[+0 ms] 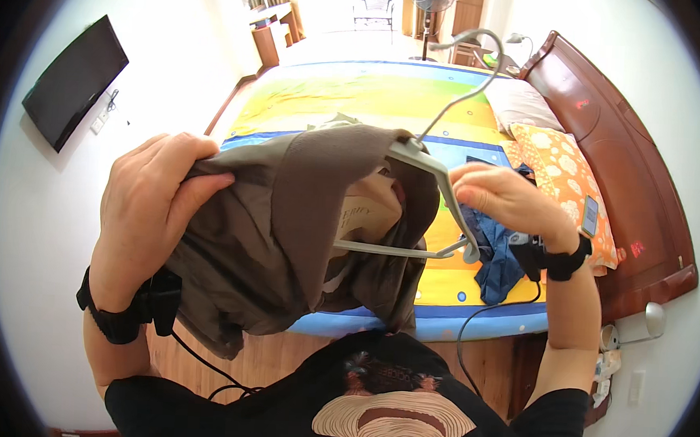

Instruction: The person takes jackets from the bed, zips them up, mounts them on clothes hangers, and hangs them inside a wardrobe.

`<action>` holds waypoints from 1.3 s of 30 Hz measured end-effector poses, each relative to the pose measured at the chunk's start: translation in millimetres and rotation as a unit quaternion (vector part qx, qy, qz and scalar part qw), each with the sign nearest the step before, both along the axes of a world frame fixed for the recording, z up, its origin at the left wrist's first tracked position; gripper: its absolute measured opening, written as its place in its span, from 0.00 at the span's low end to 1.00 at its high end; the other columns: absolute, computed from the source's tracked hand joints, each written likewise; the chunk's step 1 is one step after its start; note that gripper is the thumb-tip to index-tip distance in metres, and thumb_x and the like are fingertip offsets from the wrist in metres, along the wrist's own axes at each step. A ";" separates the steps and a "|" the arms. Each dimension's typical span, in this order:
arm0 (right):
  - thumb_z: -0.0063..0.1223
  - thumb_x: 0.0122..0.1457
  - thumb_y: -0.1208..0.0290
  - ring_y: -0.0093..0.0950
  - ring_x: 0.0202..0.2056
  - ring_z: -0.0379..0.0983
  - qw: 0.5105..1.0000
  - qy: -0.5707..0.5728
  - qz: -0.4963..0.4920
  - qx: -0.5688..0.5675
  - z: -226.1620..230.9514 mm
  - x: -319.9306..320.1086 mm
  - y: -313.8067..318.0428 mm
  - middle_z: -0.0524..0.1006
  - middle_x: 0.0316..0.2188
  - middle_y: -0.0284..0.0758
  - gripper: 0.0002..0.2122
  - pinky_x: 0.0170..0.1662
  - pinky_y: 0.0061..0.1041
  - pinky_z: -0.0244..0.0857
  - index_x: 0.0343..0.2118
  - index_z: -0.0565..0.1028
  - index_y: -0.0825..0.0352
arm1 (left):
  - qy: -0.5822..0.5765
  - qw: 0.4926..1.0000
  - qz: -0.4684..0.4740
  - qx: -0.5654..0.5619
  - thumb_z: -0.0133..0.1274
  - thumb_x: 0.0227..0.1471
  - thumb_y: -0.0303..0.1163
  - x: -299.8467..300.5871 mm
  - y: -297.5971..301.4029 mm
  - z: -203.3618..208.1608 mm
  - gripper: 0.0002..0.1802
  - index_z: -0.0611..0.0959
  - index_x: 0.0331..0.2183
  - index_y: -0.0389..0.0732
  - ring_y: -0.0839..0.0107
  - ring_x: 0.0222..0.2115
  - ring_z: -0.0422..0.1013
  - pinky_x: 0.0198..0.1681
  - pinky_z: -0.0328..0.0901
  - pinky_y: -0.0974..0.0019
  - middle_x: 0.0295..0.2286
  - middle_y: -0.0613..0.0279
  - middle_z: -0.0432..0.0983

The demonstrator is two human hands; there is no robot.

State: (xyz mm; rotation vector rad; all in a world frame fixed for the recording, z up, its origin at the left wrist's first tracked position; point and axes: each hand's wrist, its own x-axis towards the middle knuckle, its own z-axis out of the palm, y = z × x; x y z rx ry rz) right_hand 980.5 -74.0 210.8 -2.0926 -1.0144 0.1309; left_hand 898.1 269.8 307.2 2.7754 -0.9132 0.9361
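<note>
A dark olive-brown jacket hangs between my hands with its collar side up. My left hand pinches the cloth at the jacket's left shoulder. A grey clothes hanger sits partly inside the garment; one arm is in the cloth, while the other, with its end and part of the bar, sticks out to the right. Its hook curves up and away from me. My right hand is closed around the hanger's bare right arm, the fingertips partly hidden behind it. The far end of the hanger is hidden in the jacket.
Beyond my hands is a bed with a colourful striped sheet. Dark blue clothing lies on it, near an orange floral pillow and the wooden headboard. A television hangs on the left wall. Black cables run from my wrist straps.
</note>
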 end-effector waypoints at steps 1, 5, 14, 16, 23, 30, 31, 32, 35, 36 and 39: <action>0.45 0.57 0.69 0.22 0.29 0.65 0.999 0.011 -0.011 -0.049 -7.1 -0.5 -0.2 0.70 0.25 0.33 0.10 0.33 0.20 0.61 0.29 0.71 0.73 | 0.010 1.000 0.020 -0.002 0.55 0.42 0.32 -2.0 4.9 -1.1 0.11 0.73 0.27 0.36 0.59 0.23 0.69 0.27 0.62 0.65 0.21 0.54 0.72; 0.45 0.54 0.73 0.16 0.19 0.63 0.963 0.170 -0.180 0.103 -79.6 -31.3 10.1 0.66 0.18 0.29 0.06 0.20 0.17 0.58 0.25 0.67 0.70 | 0.043 0.996 0.075 -0.003 0.54 0.44 0.32 -10.6 23.4 -7.3 0.10 0.74 0.26 0.35 0.59 0.23 0.68 0.27 0.62 0.65 0.21 0.54 0.72; 0.54 0.46 0.75 0.20 0.24 0.65 0.911 0.212 -0.234 0.267 -156.0 -124.4 74.1 0.64 0.25 0.31 0.13 0.28 0.18 0.62 0.33 0.61 0.65 | 0.054 0.987 0.148 -0.040 0.52 0.46 0.28 -25.2 39.7 -7.5 0.07 0.72 0.25 0.35 0.64 0.20 0.65 0.25 0.59 0.68 0.18 0.57 0.67; 0.59 0.43 0.73 0.22 0.30 0.66 0.927 0.188 -0.206 0.250 -147.5 -121.7 114.3 0.67 0.30 0.33 0.19 0.33 0.20 0.62 0.36 0.62 0.66 | 0.042 0.989 0.137 -0.030 0.52 0.46 0.28 -21.0 42.6 -12.8 0.07 0.72 0.25 0.35 0.65 0.19 0.63 0.24 0.58 0.69 0.18 0.58 0.66; 0.49 0.51 0.77 0.23 0.37 0.68 0.911 0.152 -0.228 0.308 -199.7 -46.1 115.8 0.73 0.35 0.34 0.09 0.41 0.23 0.62 0.37 0.71 0.70 | 0.036 0.988 0.143 -0.045 0.51 0.46 0.27 -20.1 55.4 -12.2 0.06 0.71 0.25 0.35 0.66 0.19 0.63 0.23 0.57 0.69 0.18 0.58 0.66; 0.47 0.54 0.75 0.17 0.35 0.67 0.830 0.280 -0.179 0.448 -160.4 6.4 28.8 0.73 0.35 0.29 0.10 0.40 0.16 0.61 0.39 0.72 0.71 | 0.079 0.989 0.088 -0.089 0.52 0.44 0.26 -11.7 84.0 -34.0 0.07 0.72 0.25 0.34 0.66 0.19 0.63 0.23 0.58 0.69 0.18 0.57 0.66; 0.47 0.54 0.75 0.16 0.34 0.67 0.841 0.260 -0.196 0.433 -152.2 11.8 23.6 0.73 0.34 0.28 0.09 0.39 0.16 0.61 0.38 0.72 0.71 | 0.085 0.989 0.093 -0.083 0.53 0.43 0.26 -10.8 85.5 -34.1 0.07 0.73 0.26 0.33 0.64 0.20 0.65 0.25 0.60 0.68 0.19 0.56 0.69; 0.48 0.55 0.74 0.15 0.33 0.67 0.851 0.239 -0.212 0.417 -144.5 15.1 18.1 0.73 0.33 0.27 0.09 0.37 0.15 0.61 0.37 0.72 0.71 | 0.083 0.989 0.086 -0.084 0.53 0.43 0.26 -9.0 87.8 -36.0 0.07 0.73 0.26 0.33 0.64 0.20 0.65 0.25 0.60 0.68 0.19 0.56 0.69; 0.47 0.56 0.73 0.13 0.29 0.63 0.899 0.103 -0.259 0.339 -106.5 9.6 16.8 0.72 0.26 0.25 0.07 0.32 0.14 0.59 0.33 0.72 0.70 | 0.026 0.995 0.075 -0.055 0.53 0.43 0.26 -3.7 93.1 -46.9 0.07 0.75 0.28 0.34 0.62 0.23 0.69 0.27 0.62 0.67 0.22 0.54 0.72; 0.47 0.56 0.73 0.13 0.27 0.62 0.907 0.065 -0.271 0.314 -94.9 6.4 18.1 0.71 0.24 0.25 0.06 0.31 0.14 0.58 0.31 0.72 0.71 | 0.012 0.995 0.093 -0.042 0.53 0.43 0.26 -2.8 91.5 -49.2 0.07 0.76 0.28 0.34 0.62 0.24 0.69 0.28 0.63 0.67 0.23 0.54 0.73; 0.47 0.55 0.72 0.14 0.25 0.58 0.914 -0.005 -0.299 0.273 -76.4 2.3 20.0 0.68 0.20 0.27 0.06 0.28 0.16 0.56 0.28 0.70 0.71 | -0.022 0.993 0.116 -0.029 0.54 0.44 0.26 3.0 83.3 -55.0 0.07 0.77 0.29 0.34 0.61 0.26 0.70 0.29 0.64 0.66 0.24 0.54 0.74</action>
